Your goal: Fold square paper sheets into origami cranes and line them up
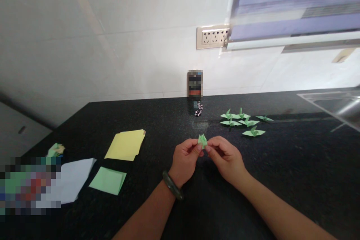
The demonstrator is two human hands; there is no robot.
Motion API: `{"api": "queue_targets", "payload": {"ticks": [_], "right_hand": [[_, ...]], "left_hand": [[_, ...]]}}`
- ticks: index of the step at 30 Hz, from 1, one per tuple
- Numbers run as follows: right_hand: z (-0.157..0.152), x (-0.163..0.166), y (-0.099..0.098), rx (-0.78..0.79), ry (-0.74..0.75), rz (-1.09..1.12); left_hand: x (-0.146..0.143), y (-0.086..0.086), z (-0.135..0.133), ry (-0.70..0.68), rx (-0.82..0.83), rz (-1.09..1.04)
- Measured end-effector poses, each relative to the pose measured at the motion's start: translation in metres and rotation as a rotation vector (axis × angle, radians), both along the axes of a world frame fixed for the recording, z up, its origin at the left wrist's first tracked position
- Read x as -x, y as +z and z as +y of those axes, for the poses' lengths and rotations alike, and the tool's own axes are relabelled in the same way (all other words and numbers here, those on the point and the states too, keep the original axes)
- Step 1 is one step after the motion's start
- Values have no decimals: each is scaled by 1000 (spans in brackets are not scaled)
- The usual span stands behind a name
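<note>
Both my hands meet over the black counter [281, 165] and pinch a small folded green paper piece [202, 140] between their fingertips. My left hand [185, 160] grips its left side; a dark bangle circles that wrist. My right hand [225, 157] grips its right side. Just beyond, to the right, several finished green paper cranes [243, 122] lie on the counter.
Yellow paper sheets [125, 144], a green sheet [108, 180] and a white sheet [74, 183] lie at the left, with a crumpled scrap [56, 150] further left. A small upright device [195, 84] leans on the wall. A steel sink [334, 107] is at the right.
</note>
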State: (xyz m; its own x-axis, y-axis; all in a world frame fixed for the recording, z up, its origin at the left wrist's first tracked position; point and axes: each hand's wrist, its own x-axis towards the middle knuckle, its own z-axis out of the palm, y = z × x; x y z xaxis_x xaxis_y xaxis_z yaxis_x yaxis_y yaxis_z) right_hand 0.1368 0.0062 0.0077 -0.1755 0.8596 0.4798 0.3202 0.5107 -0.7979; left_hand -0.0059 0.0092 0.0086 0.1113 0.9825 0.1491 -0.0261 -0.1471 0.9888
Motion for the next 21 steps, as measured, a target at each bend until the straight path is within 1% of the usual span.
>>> {"api": "queue_targets", "payload": {"ticks": [5,9,14,16,19,21], "right_hand": [[1,2,0,36,45,37],[2,2,-4,50,59,94],[4,0,-5,197,123,184],[4,0,-5,229,141,190],[3,2,-5,238,124,180],[3,5,-7,296,111,217]], "left_hand": [[-2,-2,0,42,84,-32],[-2,-3,-1,71,74,-16],[0,-2,0,69,55,16],[0,-3,0,55,50,10],[0,-4,1,47,39,5],[0,-5,1,55,42,12]]}}
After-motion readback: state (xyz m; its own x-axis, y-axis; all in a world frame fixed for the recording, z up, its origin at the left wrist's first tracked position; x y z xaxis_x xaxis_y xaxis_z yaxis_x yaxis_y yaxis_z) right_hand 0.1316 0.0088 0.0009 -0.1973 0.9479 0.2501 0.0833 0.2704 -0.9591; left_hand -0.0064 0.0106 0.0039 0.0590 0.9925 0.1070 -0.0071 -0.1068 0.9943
